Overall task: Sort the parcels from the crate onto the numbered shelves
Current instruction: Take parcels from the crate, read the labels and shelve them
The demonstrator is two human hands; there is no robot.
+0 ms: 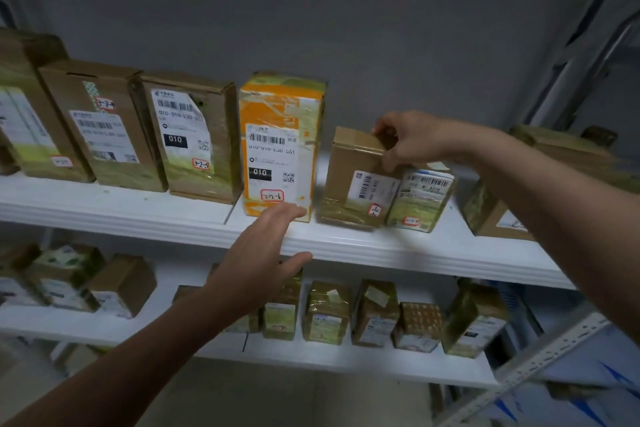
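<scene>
While the right hand [407, 144] grips the top of a small brown parcel [353, 166] standing near the front edge of the upper shelf [346, 248], against a green-taped parcel [420, 199], the left hand [263, 253] is held flat, fingers straight, at an orange parcel [277, 135] printed "010". A narrow gap separates orange and brown parcels. A neighbouring box [194, 135] reads "3-2-5".

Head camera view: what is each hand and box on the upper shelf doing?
right hand: grips the small brown box's top.
small brown box: standing on the upper shelf, held.
left hand: open, fingers straight, at the orange box's base.
orange box: upright on the upper shelf, not held.
white-labelled box: standing against the small brown box.
</scene>
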